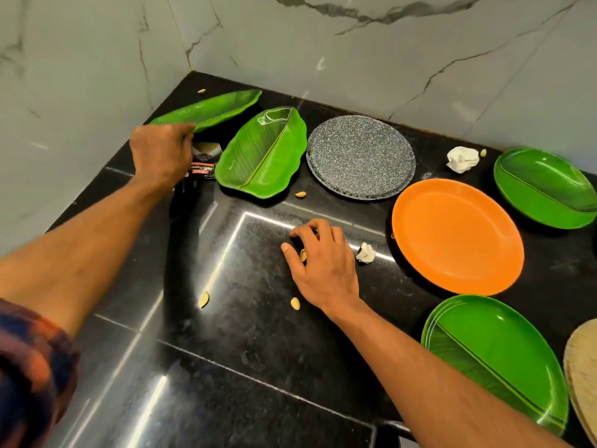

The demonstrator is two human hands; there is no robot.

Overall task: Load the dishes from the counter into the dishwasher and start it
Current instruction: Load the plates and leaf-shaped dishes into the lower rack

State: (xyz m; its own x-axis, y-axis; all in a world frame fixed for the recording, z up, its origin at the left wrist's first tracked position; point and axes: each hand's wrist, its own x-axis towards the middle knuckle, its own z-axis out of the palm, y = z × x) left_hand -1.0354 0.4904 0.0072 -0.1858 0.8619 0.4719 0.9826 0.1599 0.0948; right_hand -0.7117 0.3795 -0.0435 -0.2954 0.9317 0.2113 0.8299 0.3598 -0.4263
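Black bench (258, 350), marble walls (355, 59), plates (457, 236) spread out. Left hand (160, 153) grips a tilted green leaf plate (210, 108) by its rim; right hand (323, 263) pinches a nut shell (303, 255).

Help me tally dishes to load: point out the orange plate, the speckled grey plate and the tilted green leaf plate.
orange plate (457, 236): head view, centre.
speckled grey plate (361, 156): head view, centre.
tilted green leaf plate (213, 108): head view, inner face.

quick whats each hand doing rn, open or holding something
Left hand: grips the rim of the tilted leaf plate.
Right hand: fingers curled over a nut shell; whether it grips it cannot be told.
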